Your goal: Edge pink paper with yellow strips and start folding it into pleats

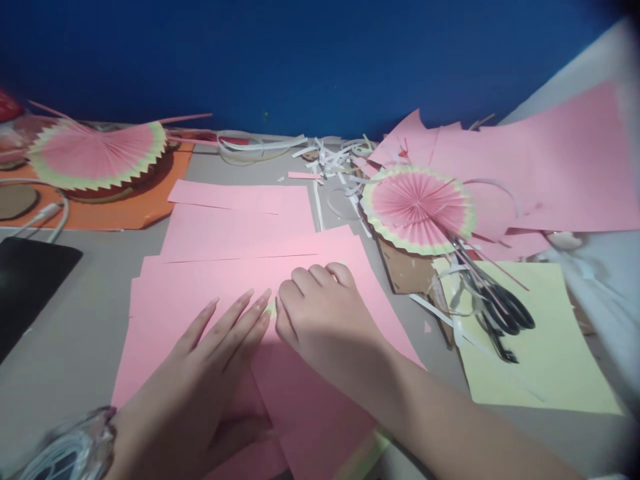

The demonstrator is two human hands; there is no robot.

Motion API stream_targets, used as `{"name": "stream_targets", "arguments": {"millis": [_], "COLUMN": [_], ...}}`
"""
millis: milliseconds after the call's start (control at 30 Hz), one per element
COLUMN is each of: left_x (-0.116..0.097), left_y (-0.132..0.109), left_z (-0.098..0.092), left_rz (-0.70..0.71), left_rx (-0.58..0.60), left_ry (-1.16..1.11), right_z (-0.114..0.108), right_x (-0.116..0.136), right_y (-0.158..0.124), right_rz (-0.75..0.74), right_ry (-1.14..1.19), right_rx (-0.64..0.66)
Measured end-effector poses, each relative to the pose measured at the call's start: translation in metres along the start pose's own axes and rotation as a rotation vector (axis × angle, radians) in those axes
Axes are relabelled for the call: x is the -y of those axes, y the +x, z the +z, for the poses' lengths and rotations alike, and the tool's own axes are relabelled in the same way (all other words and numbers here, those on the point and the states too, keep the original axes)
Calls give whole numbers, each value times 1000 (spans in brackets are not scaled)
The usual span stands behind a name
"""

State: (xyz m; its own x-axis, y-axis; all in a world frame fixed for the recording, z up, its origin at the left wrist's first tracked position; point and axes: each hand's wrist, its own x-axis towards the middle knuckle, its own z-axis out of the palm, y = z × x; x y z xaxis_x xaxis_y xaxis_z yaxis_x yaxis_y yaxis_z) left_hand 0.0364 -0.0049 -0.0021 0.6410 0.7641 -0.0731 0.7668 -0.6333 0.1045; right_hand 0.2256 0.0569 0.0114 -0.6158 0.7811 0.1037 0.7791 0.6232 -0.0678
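Observation:
My left hand [210, 373] lies flat on a pink paper sheet [200, 287], fingers stretched out and close together, pointing up and right. My right hand [320, 313] rests beside it on the same sheet with its fingers curled under, thumb pressed against the paper near the left fingertips. A thin yellow-green edge shows between the two hands. Whether the right fingers pinch anything is hidden. More pink sheets [240, 213] lie stacked behind the one under my hands.
A pleated pink and yellow paper rosette [417, 207] lies to the right, with black scissors [500, 310] on a pale yellow sheet [560, 360]. A larger paper fan [95, 153] sits on orange paper at back left. White paper strips [325, 160] litter the back. A dark tablet [25, 287] lies left.

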Motion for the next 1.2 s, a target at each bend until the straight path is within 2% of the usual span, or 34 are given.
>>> {"name": "stream_targets", "arguments": {"millis": [200, 333, 400, 567, 667, 900, 1200], "left_x": [3, 1, 1, 0, 1, 2, 1], "left_y": [1, 1, 0, -4, -2, 5, 1], "left_z": [2, 1, 1, 4, 3, -1, 5], "left_rz": [48, 31, 21, 44, 51, 38, 55], "left_rx": [-51, -74, -88, -151, -174, -71, -110], "left_ry": [3, 2, 2, 13, 5, -25, 5], "right_z": [0, -4, -3, 3, 6, 8, 14], "right_x": [-3, -15, -19, -17, -15, -15, -15], "right_y": [3, 6, 5, 3, 4, 6, 4], "right_rz": [119, 189, 196, 139, 113, 108, 83], "right_ry": [-75, 88, 190, 260, 269, 283, 234], "right_rx": [15, 112, 117, 48, 53, 73, -2]}}
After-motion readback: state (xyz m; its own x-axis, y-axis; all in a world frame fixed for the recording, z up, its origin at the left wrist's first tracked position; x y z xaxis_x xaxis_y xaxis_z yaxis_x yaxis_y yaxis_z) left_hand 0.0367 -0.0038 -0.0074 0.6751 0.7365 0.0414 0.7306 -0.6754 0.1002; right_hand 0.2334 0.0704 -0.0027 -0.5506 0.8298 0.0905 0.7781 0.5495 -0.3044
